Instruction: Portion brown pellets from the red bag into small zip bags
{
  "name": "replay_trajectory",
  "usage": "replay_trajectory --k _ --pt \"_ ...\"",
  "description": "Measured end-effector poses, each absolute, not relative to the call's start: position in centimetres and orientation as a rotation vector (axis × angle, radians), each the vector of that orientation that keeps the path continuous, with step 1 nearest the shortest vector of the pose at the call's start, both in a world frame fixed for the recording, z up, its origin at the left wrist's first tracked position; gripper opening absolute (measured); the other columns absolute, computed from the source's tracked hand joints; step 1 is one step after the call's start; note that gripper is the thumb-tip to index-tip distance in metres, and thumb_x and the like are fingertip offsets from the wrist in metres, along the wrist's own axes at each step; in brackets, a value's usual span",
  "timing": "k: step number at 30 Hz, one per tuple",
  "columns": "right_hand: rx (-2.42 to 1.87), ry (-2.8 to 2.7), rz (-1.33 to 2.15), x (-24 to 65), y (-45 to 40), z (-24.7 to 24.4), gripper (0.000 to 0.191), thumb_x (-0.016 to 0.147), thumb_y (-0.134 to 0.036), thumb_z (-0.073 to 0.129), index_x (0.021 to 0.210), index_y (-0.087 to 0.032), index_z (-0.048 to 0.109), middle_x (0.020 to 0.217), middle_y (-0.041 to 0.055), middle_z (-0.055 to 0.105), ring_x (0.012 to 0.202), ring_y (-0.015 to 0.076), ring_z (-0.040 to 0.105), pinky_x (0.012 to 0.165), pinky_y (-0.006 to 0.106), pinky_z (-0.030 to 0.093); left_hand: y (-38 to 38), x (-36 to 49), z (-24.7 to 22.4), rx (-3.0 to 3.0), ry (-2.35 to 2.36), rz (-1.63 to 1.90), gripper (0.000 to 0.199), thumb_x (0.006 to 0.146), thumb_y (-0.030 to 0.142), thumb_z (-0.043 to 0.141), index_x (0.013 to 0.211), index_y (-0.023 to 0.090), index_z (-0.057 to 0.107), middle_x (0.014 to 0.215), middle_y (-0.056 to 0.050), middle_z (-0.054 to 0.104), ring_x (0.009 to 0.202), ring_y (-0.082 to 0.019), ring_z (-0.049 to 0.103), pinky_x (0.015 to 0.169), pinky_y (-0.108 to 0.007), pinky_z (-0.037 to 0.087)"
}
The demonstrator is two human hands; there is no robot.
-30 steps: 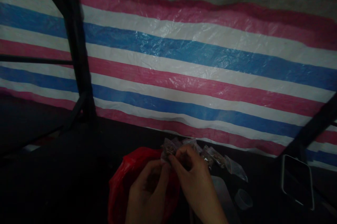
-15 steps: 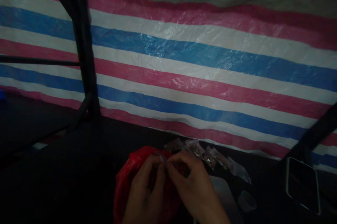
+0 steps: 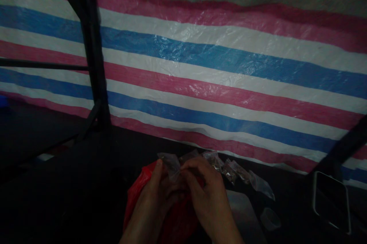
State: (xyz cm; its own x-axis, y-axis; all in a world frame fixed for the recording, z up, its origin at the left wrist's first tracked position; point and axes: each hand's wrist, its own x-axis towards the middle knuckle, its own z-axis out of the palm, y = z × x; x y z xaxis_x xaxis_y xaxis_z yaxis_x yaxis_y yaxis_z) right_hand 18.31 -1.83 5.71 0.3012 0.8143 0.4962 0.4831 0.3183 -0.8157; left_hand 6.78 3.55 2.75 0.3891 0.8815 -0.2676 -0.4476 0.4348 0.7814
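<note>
A small clear zip bag (image 3: 171, 164) is held between my two hands, above a red plastic bag (image 3: 179, 219). My left hand (image 3: 156, 194) grips the zip bag's left side, thumb at its upper corner. With thumb and forefinger, my right hand (image 3: 208, 186) pinches its right edge. Whether anything is inside the zip bag is too dim to tell. Just beyond my right hand, several small zip bags with brownish contents (image 3: 229, 171) lie in a row, and a clear bag (image 3: 261, 186) ends the row on the right.
A pale, flat translucent thing (image 3: 242, 213) lies right of my right hand, with a small clear cup (image 3: 270, 219) beside it. Farther right is a phone (image 3: 332, 202). Behind the dark table hangs a striped tarpaulin (image 3: 215, 87), with a black metal post (image 3: 94, 52) at left.
The zip bag has spread out and now shows between my hands. My left hand has turned, its thumb now upright against the bag. My right hand keeps its pinch.
</note>
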Motion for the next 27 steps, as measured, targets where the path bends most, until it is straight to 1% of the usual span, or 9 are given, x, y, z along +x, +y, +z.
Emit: replay_trajectory --k 3,5,10,13,14,16,19,23,27 --pt "-1.308 -1.349 0.453 18.4 -1.7 5.4 0.021 0.091 -0.009 0.058 0.085 -0.024 0.072 0.095 0.0009 0.074 0.097 0.0181 0.070 0.085 0.027 0.052 3.4 6.6 3.4 0.631 0.713 0.995 0.039 0.081 0.057 0.077 0.095 0.021 0.075 0.086 -0.005 0.083 0.087 -0.026 0.081 0.077 -0.035 0.063" --pt "-1.326 -1.392 0.459 18.6 -1.8 5.1 0.021 0.091 -0.008 0.058 0.089 -0.024 0.071 0.101 0.0024 0.075 0.103 0.0195 0.070 0.091 0.029 0.052 3.5 6.2 3.5 0.732 0.779 1.030 0.049 0.073 0.057 0.083 0.105 0.021 0.075 0.096 -0.006 0.085 0.094 -0.028 0.081 0.080 -0.035 0.064" --pt "-1.634 -1.488 0.526 19.3 -3.2 4.3 0.031 0.079 -0.008 0.071 0.105 -0.026 0.073 0.110 0.0038 0.076 0.110 0.0271 0.069 0.103 0.042 0.049 4.6 5.1 2.8 1.101 0.945 1.156 0.060 0.069 0.054 0.083 0.119 0.022 0.072 0.124 -0.009 0.082 0.120 -0.032 0.076 0.101 -0.039 0.060" --pt "-1.741 -1.582 0.512 19.8 -4.0 4.3 0.037 0.071 -0.003 0.075 0.097 -0.028 0.077 0.120 0.0037 0.078 0.128 0.0343 0.063 0.124 0.061 0.024 5.1 4.8 2.1 1.265 0.963 1.143 0.061 0.076 0.054 0.077 0.126 0.021 0.072 0.124 -0.011 0.082 0.120 -0.035 0.075 0.105 -0.047 0.059" --pt "-1.747 -1.619 0.496 19.9 -4.1 4.4 0.039 0.070 0.001 0.073 0.094 -0.029 0.078 0.121 0.0030 0.078 0.130 0.0345 0.063 0.126 0.065 0.014 5.1 4.7 2.0 1.300 0.956 1.131 0.061 0.078 0.053 0.076 0.129 0.021 0.071 0.126 -0.011 0.081 0.121 -0.035 0.075 0.107 -0.049 0.058" --pt "-1.729 -1.680 0.483 20.1 -4.1 4.8 0.041 0.072 0.006 0.063 0.086 -0.029 0.079 0.114 0.0013 0.079 0.126 0.0311 0.066 0.127 0.067 0.005 5.0 4.7 1.7 1.337 0.921 1.118 0.061 0.081 0.051 0.074 0.135 0.022 0.069 0.134 -0.011 0.078 0.128 -0.035 0.072 0.114 -0.051 0.054" --pt "-1.662 -1.679 0.452 20.4 -4.0 5.5 0.045 0.072 0.010 0.050 0.075 -0.027 0.074 0.100 -0.0006 0.078 0.117 0.0253 0.070 0.128 0.064 0.010 4.7 4.8 1.5 1.346 0.855 1.093 0.056 0.084 0.048 0.075 0.135 0.026 0.070 0.143 -0.008 0.074 0.138 -0.032 0.066 0.120 -0.048 0.048" --pt "-1.538 -1.600 0.482 20.6 -4.0 6.2 0.040 0.074 0.007 0.045 0.074 -0.026 0.067 0.096 -0.0010 0.076 0.119 0.0233 0.067 0.129 0.058 0.012 4.6 4.8 1.4 1.308 0.796 1.065 0.052 0.089 0.048 0.073 0.138 0.032 0.068 0.151 -0.002 0.069 0.147 -0.027 0.058 0.121 -0.039 0.048" --pt "-1.484 -1.595 0.542 20.9 -4.2 6.0 0.036 0.074 0.004 0.042 0.073 -0.026 0.062 0.090 -0.0010 0.072 0.103 0.0215 0.066 0.116 0.047 0.033 4.8 4.8 1.1 1.280 0.754 1.040 0.056 0.090 0.050 0.072 0.143 0.030 0.064 0.158 -0.003 0.063 0.150 -0.025 0.054 0.123 -0.038 0.046"
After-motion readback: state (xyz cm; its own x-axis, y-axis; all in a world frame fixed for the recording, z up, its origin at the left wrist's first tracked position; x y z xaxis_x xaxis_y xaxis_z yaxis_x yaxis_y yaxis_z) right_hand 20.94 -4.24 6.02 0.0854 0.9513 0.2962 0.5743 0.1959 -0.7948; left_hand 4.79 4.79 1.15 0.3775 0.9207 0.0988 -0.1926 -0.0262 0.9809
